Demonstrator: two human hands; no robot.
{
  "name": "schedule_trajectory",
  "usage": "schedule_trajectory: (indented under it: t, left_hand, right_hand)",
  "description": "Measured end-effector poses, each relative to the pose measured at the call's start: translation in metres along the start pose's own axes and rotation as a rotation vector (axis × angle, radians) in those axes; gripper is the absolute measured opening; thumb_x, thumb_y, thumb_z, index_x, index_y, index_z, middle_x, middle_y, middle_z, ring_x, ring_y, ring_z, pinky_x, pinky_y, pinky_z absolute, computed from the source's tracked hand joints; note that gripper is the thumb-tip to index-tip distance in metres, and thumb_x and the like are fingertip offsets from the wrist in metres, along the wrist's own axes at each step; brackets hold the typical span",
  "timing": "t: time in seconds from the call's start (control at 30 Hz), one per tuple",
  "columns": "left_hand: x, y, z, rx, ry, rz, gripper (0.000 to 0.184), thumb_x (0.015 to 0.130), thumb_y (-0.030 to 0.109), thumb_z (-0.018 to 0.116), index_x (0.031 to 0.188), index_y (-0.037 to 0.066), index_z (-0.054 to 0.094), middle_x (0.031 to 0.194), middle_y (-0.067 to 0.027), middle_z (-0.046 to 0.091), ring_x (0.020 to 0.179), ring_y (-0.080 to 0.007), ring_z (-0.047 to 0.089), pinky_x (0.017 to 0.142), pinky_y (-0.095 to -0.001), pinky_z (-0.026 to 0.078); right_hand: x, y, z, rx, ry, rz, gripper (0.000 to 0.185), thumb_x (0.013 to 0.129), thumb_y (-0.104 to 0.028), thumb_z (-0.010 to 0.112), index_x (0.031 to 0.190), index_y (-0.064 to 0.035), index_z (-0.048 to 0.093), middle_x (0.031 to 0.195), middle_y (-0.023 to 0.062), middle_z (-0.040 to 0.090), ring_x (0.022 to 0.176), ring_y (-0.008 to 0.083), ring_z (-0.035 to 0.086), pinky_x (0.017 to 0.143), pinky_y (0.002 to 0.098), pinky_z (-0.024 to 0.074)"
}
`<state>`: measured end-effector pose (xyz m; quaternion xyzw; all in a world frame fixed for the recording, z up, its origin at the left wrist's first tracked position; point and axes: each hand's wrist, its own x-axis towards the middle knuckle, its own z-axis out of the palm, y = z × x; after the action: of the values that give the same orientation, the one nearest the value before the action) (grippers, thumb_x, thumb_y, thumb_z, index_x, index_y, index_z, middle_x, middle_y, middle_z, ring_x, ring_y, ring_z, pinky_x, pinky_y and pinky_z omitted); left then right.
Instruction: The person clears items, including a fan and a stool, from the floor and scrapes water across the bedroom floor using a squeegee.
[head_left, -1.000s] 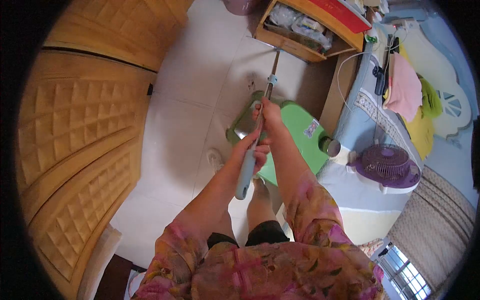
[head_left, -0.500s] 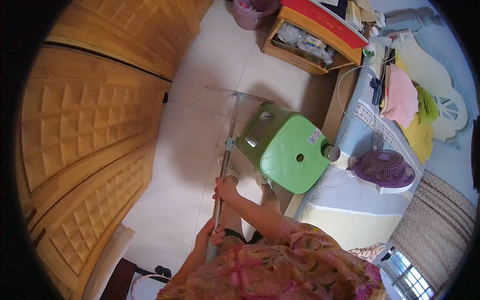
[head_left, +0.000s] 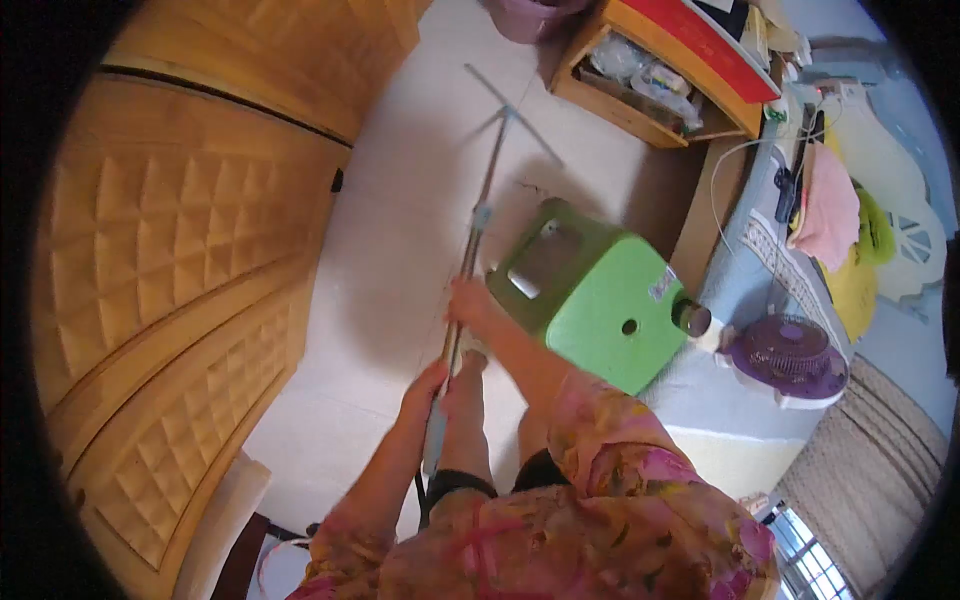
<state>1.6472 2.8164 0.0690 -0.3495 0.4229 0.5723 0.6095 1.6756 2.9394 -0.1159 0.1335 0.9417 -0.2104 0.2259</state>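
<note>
A floor squeegee with a long metal pole reaches away from my body, its thin, wide head on the pale tiles. My right hand is wrapped around the middle of the pole. Lower down, near the grey grip end, my left hand is closed around the same pole. Right of the pole stands a green plastic stool, close to my right forearm. A thin dark strand of debris lies on the floor between the squeegee head and the stool.
Wooden wardrobe doors line the left. An open-shelved cabinet and a purple bucket stand ahead. On the right is a bed with a purple fan, a pink cloth and a trailing white cable.
The squeegee head has moved forward, away from me, and turned to a steeper slant. Both hands have gone forward with the pole. The camera view has shifted slightly.
</note>
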Motion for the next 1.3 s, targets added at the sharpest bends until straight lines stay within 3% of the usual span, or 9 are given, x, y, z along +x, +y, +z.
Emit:
schedule_trajectory:
  t: [0.03,0.1,0.17,0.3,0.57,0.7,0.83,1.03,1.3]
  left_hand:
    - [-0.02,-0.024,-0.026,-0.061,0.295,-0.163,0.018,0.079,0.028,0.046,0.084,0.011,0.045,0.056,-0.0022,0.043,0.038,-0.0097,0.038,0.032,-0.0199,0.031]
    - [-0.073,-0.066,-0.084,-0.125,-0.014,-0.124,0.018,0.081,0.027,0.043,0.087,0.01,0.045,0.06,-0.0023,0.045,0.039,-0.0103,0.038,0.033,-0.0207,0.03]
    - [-0.109,-0.064,-0.081,-0.181,-0.013,-0.13,0.019,0.081,0.028,0.042,0.084,0.009,0.045,0.059,-0.0018,0.045,0.039,-0.0101,0.038,0.033,-0.0209,0.03]
    - [-0.096,-0.04,-0.062,-0.027,0.056,-0.009,0.021,0.082,0.028,0.04,0.077,0.009,0.045,0.052,-0.001,0.042,0.036,-0.0102,0.036,0.032,-0.0211,0.029]
    - [0.063,0.089,0.058,-0.05,-0.093,0.074,0.03,0.082,0.033,0.04,0.079,0.004,0.048,0.053,0.0012,0.042,0.039,-0.0067,0.037,0.035,-0.0167,0.031]
    - [0.047,0.037,-0.02,-0.157,-0.17,0.062,0.029,0.083,0.031,0.039,0.098,0.007,0.047,0.063,-0.0016,0.045,0.039,-0.0059,0.036,0.035,-0.0166,0.031]
    - [-0.031,-0.07,-0.12,-0.398,0.229,-0.27,0.04,0.082,0.029,0.04,0.117,0.012,0.033,0.061,0.0003,0.04,0.04,-0.007,0.033,0.035,-0.0177,0.03]
    - [-0.112,-0.06,-0.108,-0.347,-0.066,-0.126,0.04,0.082,0.032,0.04,0.117,0.014,0.033,0.06,0.0007,0.042,0.044,-0.0078,0.036,0.038,-0.0198,0.03]
    - [0.012,0.103,0.065,-0.102,-0.309,0.118,0.038,0.081,0.032,0.043,0.096,-0.002,0.044,0.065,-0.0036,0.044,0.051,-0.0085,0.04,0.044,-0.0167,0.036]
  right_hand:
    - [-0.031,-0.039,-0.016,-0.024,-0.145,0.002,0.033,0.065,-0.032,0.058,0.083,-0.0052,0.048,0.072,0.0111,0.054,0.072,0.0258,0.054,0.058,0.0388,0.0429]
    - [-0.082,-0.103,-0.061,0.238,-0.427,0.191,0.037,0.068,-0.034,0.054,0.09,-0.0054,0.048,0.07,0.0063,0.055,0.078,0.0235,0.052,0.062,0.0394,0.0416]
    - [-0.11,-0.136,-0.088,1.133,-0.461,0.819,0.04,0.075,-0.039,0.045,0.09,-0.0019,0.047,0.067,0.0082,0.056,0.07,0.0218,0.055,0.066,0.0378,0.0423]
    - [-0.079,-0.128,-0.054,0.804,-0.077,0.674,0.035,0.077,-0.032,0.045,0.078,0.0033,0.046,0.061,0.0122,0.055,0.05,0.0212,0.054,0.047,0.0327,0.0443]
    - [0.116,0.044,-0.131,1.581,0.182,0.778,0.035,0.067,-0.03,0.058,0.079,0.0004,0.046,0.06,0.0107,0.053,0.052,0.0227,0.055,0.047,0.0335,0.0448]
    - [0.097,0.01,-0.024,0.004,-0.097,-0.023,0.039,0.057,-0.03,0.066,0.079,-0.0032,0.048,0.069,0.0139,0.053,0.062,0.0265,0.056,0.055,0.0362,0.0448]
    - [-0.023,-0.102,0.04,0.212,-0.315,0.041,0.036,0.07,-0.03,0.053,0.083,0.0024,0.044,0.069,0.0174,0.051,0.067,0.0277,0.054,0.058,0.041,0.0426]
    - [-0.072,-0.156,-0.008,1.609,-0.128,0.724,0.029,0.077,-0.022,0.049,0.078,0.0027,0.035,0.054,0.0119,0.047,0.041,0.0209,0.05,0.036,0.0335,0.0443]
    - [0.121,0.043,-0.163,1.544,0.283,0.6,0.034,0.074,-0.035,0.051,0.07,-0.0014,0.046,0.053,0.0084,0.046,0.043,0.0201,0.048,0.043,0.0313,0.0413]
